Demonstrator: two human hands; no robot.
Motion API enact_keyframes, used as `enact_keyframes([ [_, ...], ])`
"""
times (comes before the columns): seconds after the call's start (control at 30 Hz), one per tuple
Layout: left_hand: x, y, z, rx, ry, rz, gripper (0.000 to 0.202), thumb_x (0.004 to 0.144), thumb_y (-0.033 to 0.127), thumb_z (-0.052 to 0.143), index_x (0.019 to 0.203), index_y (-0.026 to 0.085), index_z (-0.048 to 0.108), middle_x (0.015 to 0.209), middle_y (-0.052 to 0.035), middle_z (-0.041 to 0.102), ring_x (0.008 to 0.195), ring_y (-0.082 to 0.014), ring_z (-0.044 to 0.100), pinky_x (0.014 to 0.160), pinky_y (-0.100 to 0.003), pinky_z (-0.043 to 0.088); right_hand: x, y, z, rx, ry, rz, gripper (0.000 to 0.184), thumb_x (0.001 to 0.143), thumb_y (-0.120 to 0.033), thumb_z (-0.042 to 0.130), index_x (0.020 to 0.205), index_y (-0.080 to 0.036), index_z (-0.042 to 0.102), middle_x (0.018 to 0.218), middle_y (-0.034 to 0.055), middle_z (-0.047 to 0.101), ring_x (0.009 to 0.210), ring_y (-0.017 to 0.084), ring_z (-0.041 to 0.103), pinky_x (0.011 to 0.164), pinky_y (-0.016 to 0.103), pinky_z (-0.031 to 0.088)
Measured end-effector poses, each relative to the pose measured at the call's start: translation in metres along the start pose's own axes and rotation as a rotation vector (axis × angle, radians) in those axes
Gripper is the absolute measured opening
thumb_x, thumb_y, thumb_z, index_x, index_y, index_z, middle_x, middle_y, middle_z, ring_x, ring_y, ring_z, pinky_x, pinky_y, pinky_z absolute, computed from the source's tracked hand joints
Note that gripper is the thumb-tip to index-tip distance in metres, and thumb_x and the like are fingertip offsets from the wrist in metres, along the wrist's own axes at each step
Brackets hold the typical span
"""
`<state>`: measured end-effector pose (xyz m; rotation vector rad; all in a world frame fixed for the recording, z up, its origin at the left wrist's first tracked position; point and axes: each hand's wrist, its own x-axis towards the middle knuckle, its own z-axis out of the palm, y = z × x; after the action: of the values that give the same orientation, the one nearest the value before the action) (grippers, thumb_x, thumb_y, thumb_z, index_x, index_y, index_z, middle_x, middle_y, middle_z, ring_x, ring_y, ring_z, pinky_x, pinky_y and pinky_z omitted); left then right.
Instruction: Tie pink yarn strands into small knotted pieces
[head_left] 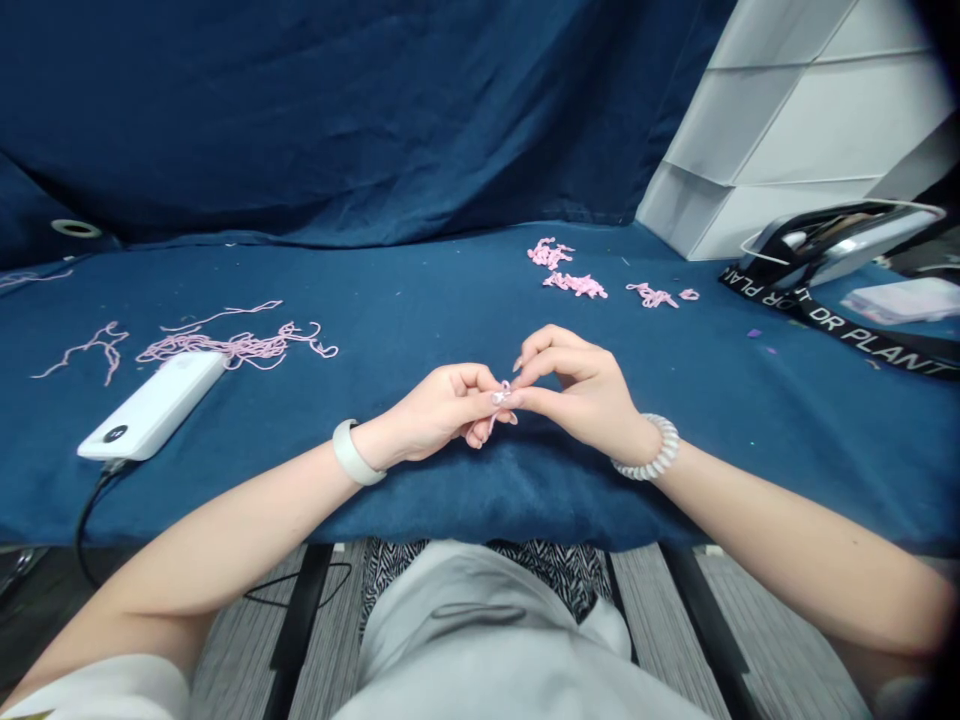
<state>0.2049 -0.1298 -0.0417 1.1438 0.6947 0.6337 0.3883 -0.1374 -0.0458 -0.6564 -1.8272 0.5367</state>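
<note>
- Item held: a small pink cord loop [502, 394], with a short tail hanging down, pinched between both hands above the front edge of the tabletop [697, 480], which is covered in navy cloth.
- Left hand [439, 412]: just left of the pink cord loop; its fingers are closed narrowly on the loop, thumb and forefinger pinching it. A cream wristband [352, 453] sits on the wrist.
- Right hand [581, 397]: just right of the pink cord loop; its fingers are curved and narrowly closed, with the thumb and forefinger tips on the loop. A pale spiral coil bracelet [652, 448] circles the wrist.
- Pink cord strands [240, 347]: long, tangled lengths, well left of the pink cord loop.
- White power bank [150, 405]: lying flat, left of the pink cord loop, just below the long strands; a black cable [88, 525] runs from it over the tabletop edge.
- Short pink cord pieces [574, 285]: three small heaps and one tiny scrap, beyond the pink cord loop.
- Black "DR PLANT" lanyard [832, 320]: lying well right of the pink cord loop.
- Glossy black-and-silver object [832, 245]: beyond the lanyard; its kind cannot be told.
- White folding panel [787, 130]: standing at the far right, beyond the pink cord loop.
- Navy backdrop cloth [300, 110]: hanging behind the tabletop, with a metal grommet [76, 228] at its left.
</note>
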Motion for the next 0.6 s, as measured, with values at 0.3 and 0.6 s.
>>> enact_keyframes([
  [0.3, -0.0031, 0.0026, -0.0012, -0.003, -0.043, -0.025, 0.036, 0.066, 0.035, 0.078, 0.068, 0.009, 0.054, 0.059, -0.0011, 0.063, 0.039, -0.0043, 0.051, 0.039, -0.014, 0.041, 0.0008, 0.0035, -0.003, -0.014, -0.177, 0.069, 0.036, 0.077, -0.029, 0.071, 0.112, -0.02, 0.064, 0.102, 0.0069, 0.059, 0.082, 0.013, 0.056, 0.073, 0.028, 0.051],
  [0.6, -0.0008, 0.0001, -0.0088, -0.081, -0.102, -0.198, 0.036, 0.063, 0.031, 0.081, 0.069, 0.009, 0.053, 0.062, -0.0015, 0.064, 0.039, -0.0043, 0.051, 0.039, -0.014, 0.041, 0.0024, 0.0009, -0.0035, 0.082, -0.214, 0.084, 0.009, 0.076, -0.026, 0.072, 0.083, -0.022, 0.076, 0.095, 0.0055, 0.063, 0.087, 0.013, 0.059, 0.079, 0.03, 0.052],
])
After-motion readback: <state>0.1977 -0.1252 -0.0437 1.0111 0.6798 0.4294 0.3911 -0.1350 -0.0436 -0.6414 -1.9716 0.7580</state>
